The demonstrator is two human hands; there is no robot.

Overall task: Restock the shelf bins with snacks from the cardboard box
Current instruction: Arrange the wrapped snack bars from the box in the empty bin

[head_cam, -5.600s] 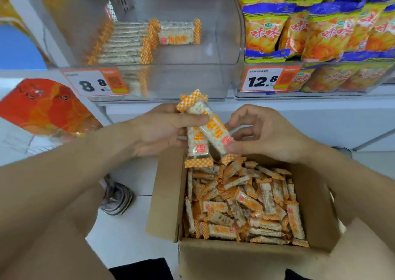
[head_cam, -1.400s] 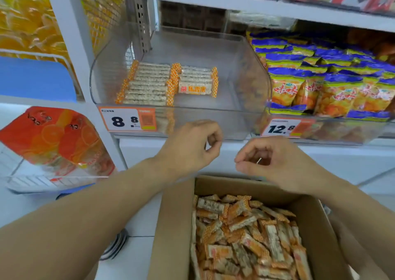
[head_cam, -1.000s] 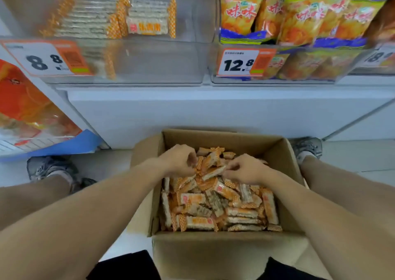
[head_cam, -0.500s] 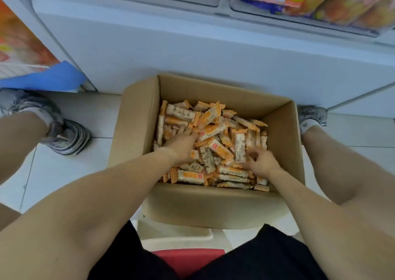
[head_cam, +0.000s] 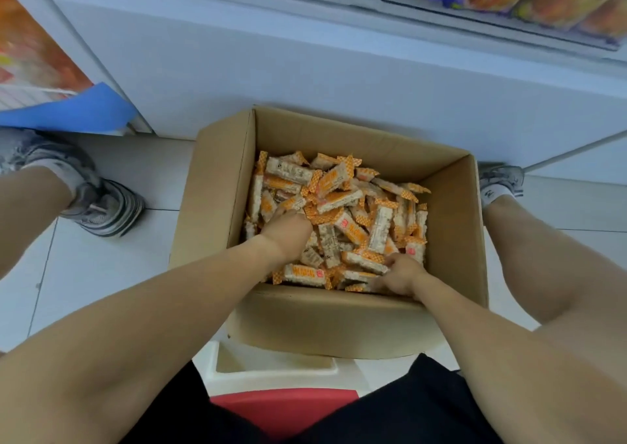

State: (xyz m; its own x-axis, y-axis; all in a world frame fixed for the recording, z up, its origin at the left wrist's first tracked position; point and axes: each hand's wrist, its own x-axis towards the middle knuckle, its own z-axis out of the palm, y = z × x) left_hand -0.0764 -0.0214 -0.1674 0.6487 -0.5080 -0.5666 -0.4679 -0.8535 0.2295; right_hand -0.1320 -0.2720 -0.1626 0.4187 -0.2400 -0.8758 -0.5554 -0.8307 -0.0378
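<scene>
both my hands were down in the cardboard box (head_cam: 451,240), which sat on the floor between my feet, below the shelf bins (head_cam: 509,19). my left hand (head_cam: 288,233) lay knuckles up on the left part of the heap of snack bars (head_cam: 349,226), its fingertips buried among the wrappers, so i could not tell whether it gripped one. my right hand (head_cam: 400,275) was at the near right corner, fingers curled onto a bar (head_cam: 364,263) that lay flat just ahead of them; the grip looked like a pinch, though i judged it rather than saw it. that bar's long axis ran roughly left to right, across my fingers, and my right hand was clearly the nearer one. the bins stood up and beyond the box, so the lift would go upward and forward.
</scene>
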